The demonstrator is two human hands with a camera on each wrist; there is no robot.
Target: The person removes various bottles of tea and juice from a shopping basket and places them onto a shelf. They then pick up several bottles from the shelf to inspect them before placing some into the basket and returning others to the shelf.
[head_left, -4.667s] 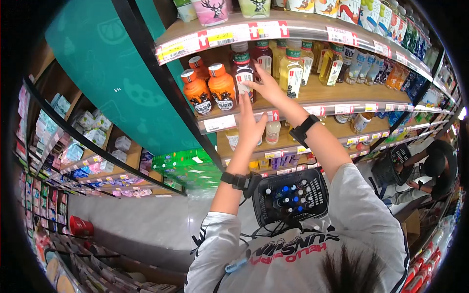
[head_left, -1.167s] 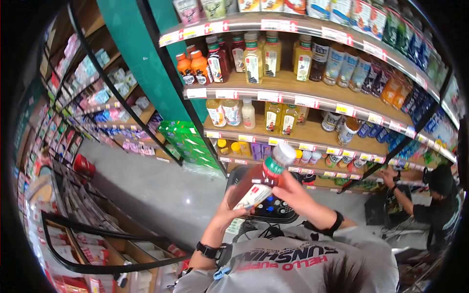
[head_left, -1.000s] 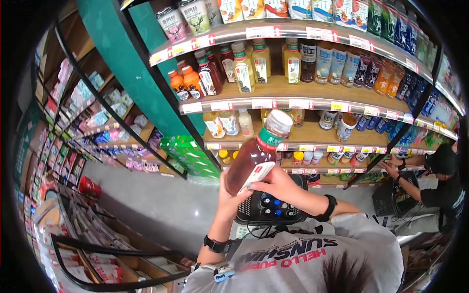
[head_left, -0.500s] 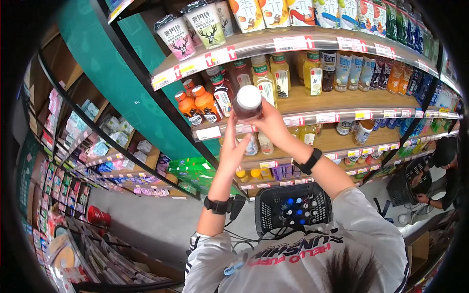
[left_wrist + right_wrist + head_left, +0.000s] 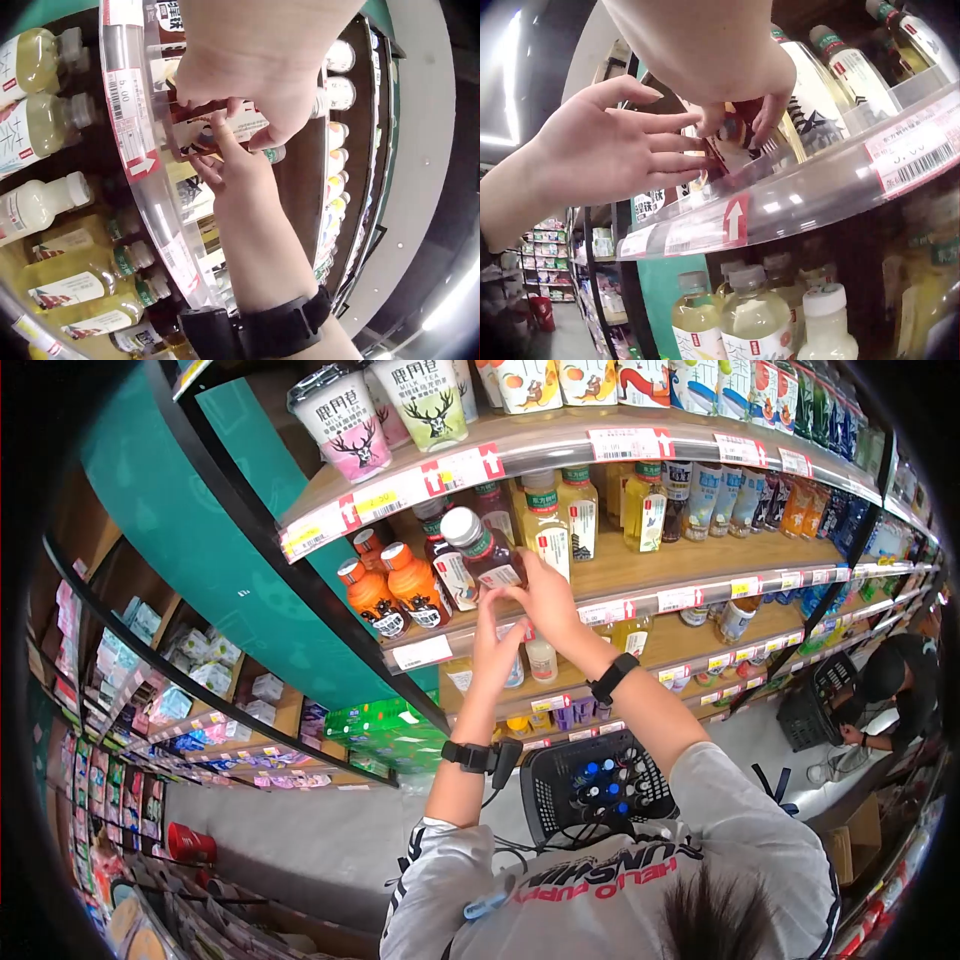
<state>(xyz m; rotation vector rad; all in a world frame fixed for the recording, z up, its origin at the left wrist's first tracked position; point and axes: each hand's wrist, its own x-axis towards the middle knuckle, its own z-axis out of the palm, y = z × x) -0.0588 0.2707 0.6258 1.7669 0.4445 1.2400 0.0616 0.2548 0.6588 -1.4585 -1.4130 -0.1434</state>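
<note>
A dark red tea bottle (image 5: pixel 470 540) with a white cap and green neck band stands tilted at the middle shelf's front edge. My right hand (image 5: pixel 550 602) holds it by the lower body, thumb and fingers on either side, as the right wrist view shows around the bottle's label (image 5: pixel 739 135). My left hand (image 5: pixel 494 650) is alongside; in the right wrist view the left hand (image 5: pixel 615 146) has straight, spread fingers with tips against the bottle's side. Just left stand a similar dark bottle (image 5: pixel 452 572) and orange bottles (image 5: pixel 415 588). A yellow tea bottle (image 5: pixel 546 525) is on the right.
Milk tea cups (image 5: pixel 345 425) line the upper shelf (image 5: pixel 540 438), which overhangs close above the bottle. A black basket (image 5: pixel 545 785) of bottles stands below at my front. Another person (image 5: pixel 895 685) crouches at the right beside a second basket (image 5: pixel 805 720).
Both hands have carried the tea bottle from in front of my chest up to the shelf. Over the last half second it has moved left and down, in among the other bottles.
</note>
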